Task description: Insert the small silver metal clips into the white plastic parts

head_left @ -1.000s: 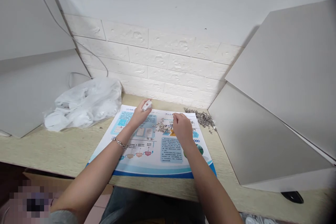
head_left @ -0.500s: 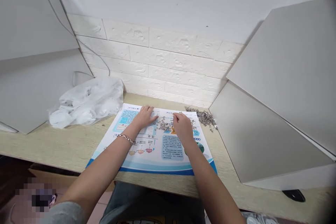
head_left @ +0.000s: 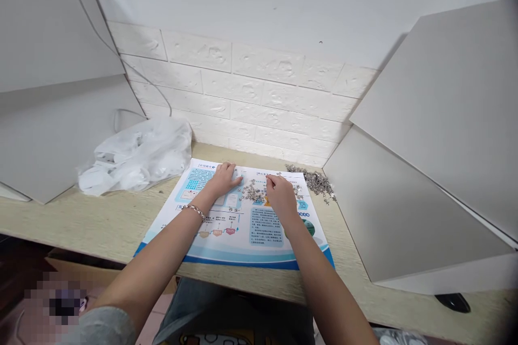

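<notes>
Between both sets of fingers: shiny metal bits (head_left: 253,192). Left hand (head_left: 224,179) spread, right hand (head_left: 281,194) pinched, can't tell on what; light touch's best.

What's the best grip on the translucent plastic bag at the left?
Probably pinch the plastic bag by its creased upper folds, coming from above and the near side with the left hand. The film looks slack there, and the grey panel and brick-patterned wall stand close behind.
</notes>
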`<state>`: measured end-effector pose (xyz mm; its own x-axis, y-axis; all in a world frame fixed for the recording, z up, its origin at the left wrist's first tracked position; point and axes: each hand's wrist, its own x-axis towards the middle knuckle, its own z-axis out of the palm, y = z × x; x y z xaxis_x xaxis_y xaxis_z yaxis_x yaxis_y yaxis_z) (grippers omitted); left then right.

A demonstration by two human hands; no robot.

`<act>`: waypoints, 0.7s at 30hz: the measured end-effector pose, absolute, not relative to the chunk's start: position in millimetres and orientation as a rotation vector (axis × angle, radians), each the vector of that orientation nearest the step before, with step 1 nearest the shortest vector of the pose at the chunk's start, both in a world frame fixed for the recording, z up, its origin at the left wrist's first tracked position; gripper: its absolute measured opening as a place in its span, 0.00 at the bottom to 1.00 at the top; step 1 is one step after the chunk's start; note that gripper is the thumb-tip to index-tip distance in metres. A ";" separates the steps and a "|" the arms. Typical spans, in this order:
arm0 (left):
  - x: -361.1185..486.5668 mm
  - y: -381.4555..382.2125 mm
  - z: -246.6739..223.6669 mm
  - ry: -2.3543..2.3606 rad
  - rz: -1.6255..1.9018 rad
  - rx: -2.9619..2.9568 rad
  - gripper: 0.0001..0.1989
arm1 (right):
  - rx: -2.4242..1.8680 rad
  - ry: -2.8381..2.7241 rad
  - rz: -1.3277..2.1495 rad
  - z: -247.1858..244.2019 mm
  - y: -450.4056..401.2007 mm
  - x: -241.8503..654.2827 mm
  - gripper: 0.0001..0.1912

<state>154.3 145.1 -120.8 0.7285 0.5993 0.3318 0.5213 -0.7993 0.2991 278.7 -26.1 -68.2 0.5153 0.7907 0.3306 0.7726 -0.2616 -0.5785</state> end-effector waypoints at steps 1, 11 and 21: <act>154.4 144.8 -121.0 0.907 0.622 2.745 0.27 | -2.050 -1.276 0.033 -68.4 -26.0 278.7 0.18; 154.6 140.7 -117.9 0.911 0.681 2.655 0.29 | -1.967 -1.234 0.038 -69.3 -22.5 277.4 0.18; 163.7 74.5 -75.0 0.365 0.666 1.418 0.31 | -1.675 -1.039 0.305 -59.9 -22.7 275.7 0.23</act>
